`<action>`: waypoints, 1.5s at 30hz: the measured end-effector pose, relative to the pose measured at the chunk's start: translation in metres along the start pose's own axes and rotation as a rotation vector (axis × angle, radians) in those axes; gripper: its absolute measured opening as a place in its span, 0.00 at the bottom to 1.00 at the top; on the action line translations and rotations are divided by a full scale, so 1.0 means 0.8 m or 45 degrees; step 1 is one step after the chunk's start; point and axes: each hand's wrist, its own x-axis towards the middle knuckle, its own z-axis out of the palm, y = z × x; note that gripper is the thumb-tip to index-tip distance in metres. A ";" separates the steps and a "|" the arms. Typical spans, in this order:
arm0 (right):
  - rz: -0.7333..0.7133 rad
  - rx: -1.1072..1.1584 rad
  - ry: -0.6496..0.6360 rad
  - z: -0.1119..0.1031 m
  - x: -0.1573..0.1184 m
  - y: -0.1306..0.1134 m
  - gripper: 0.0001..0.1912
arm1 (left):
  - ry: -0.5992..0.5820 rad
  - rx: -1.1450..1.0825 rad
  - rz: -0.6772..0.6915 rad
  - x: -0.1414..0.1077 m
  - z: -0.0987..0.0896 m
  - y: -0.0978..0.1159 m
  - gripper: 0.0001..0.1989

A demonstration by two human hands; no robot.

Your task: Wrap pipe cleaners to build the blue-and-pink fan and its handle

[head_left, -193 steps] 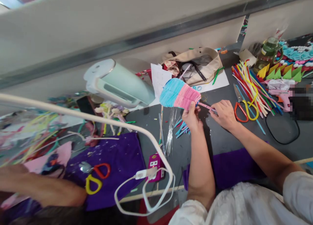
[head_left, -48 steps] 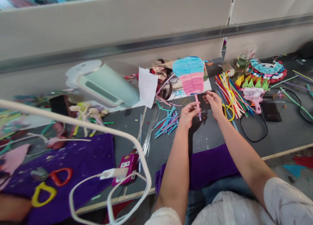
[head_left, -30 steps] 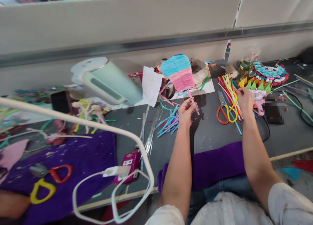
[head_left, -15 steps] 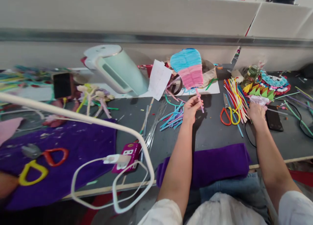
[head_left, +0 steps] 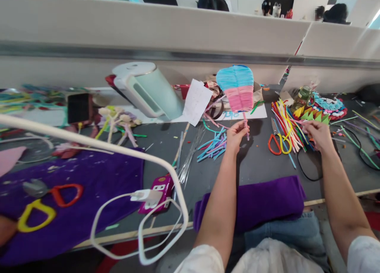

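Observation:
Upright in my left hand (head_left: 236, 137) is a fan-shaped craft piece (head_left: 236, 87) of fuzzy pipe cleaners, blue above and pink below. My fingers and thumb close around its thin pink stem. My right hand (head_left: 320, 135) hovers by a bundle of coloured pipe cleaners (head_left: 286, 124), thumb and forefinger pinched on a thin pink piece whose kind is unclear. Scissors (head_left: 279, 140) with red and yellow handles lie left of the bundle. A pile of short blue and purple pipe cleaners (head_left: 212, 146) rests to the left of my left hand.
A folded purple cloth (head_left: 270, 198) lies along the front edge. Leftward are a pale kettle (head_left: 160, 91), a white paper (head_left: 197, 101), a magenta power strip (head_left: 157, 190) with a looped white cord, and other scissors (head_left: 37, 213). A glass jar (head_left: 303, 97) stands at the back right.
My right hand has risen from the table beside the bundle, and the pale crumpled piece under it no longer shows. My left hand keeps hold of the craft piece. The view has tilted up slightly.

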 end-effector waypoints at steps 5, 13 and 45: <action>-0.218 0.468 0.304 -0.014 -0.014 -0.080 0.10 | 0.013 -0.003 0.003 0.000 0.000 -0.003 0.18; -0.424 1.238 0.622 -0.031 -0.021 -0.167 0.06 | 0.002 0.008 0.002 0.001 -0.003 -0.008 0.18; 0.520 1.326 -0.098 0.240 -0.036 -0.049 0.19 | -0.108 0.179 -0.138 -0.015 0.028 -0.020 0.11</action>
